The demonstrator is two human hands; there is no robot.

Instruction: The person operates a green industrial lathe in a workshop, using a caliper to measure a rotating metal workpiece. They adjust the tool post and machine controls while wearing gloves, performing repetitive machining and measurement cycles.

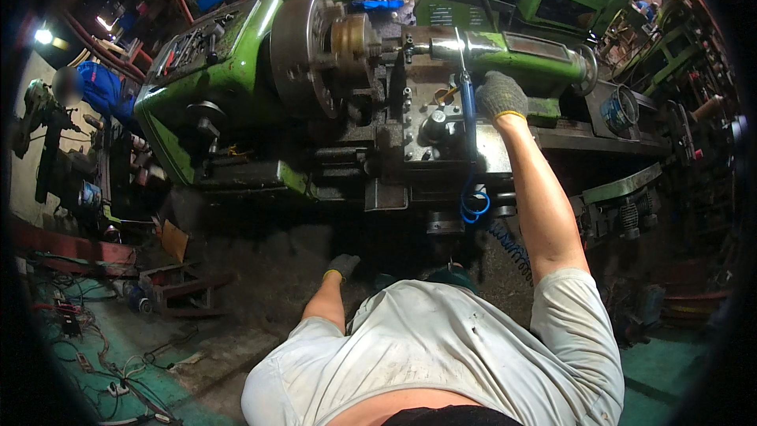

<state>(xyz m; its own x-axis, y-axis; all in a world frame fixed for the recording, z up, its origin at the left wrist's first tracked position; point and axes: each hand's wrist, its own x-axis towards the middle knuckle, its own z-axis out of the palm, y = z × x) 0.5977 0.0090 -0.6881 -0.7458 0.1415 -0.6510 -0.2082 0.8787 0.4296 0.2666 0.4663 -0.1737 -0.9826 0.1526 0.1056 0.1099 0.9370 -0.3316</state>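
Observation:
My right hand [502, 97], in a grey knit glove with a yellow cuff, reaches to the lathe's green tailstock [520, 59]. Its fingers curl away from view in a closed shape, and what they hold is hidden. Just left of it hangs a slim blue tool [469, 106] from a cord, with a blue coiled hose [475, 207] below. A tool post [434, 125] stands on the carriage beside them. Low by my body, my left hand [344, 266], gloved too, hangs in shadow; its fingers are too dark to read.
A large steel chuck [298, 55] holds a brassy round workpiece [352, 43] at the green headstock [217, 83]. Loose tools [193, 49] lie on top of the headstock. A blue can [619, 110] stands at the right. Cables [110, 375] sprawl over the floor at lower left.

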